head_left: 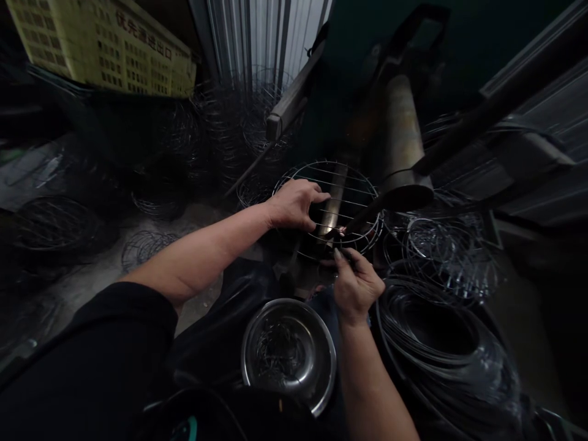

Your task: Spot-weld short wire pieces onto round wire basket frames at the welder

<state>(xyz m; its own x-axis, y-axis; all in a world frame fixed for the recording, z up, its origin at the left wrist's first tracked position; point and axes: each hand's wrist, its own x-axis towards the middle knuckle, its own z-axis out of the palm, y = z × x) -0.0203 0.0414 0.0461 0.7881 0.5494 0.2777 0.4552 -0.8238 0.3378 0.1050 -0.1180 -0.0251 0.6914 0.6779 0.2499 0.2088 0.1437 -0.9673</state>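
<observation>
My left hand [296, 204] is closed on the rim of a round wire grid [353, 177] and holds it against the dark arm of a welding machine [390, 199]. A small bright spot shows where the arm's tip meets the grid. My right hand [356, 282] sits just below the grid, its fingers pinched on a thin piece of wire that I can barely make out. A steel bowl [289, 352] with several short wire pieces lies on my lap, below both hands.
Coils of dark wire rings [441, 343] are piled at the right, with finished wire frames [445, 251] above them. More wire frames [55, 226] lie on the floor at the left. A yellow crate [105, 46] stands at the upper left.
</observation>
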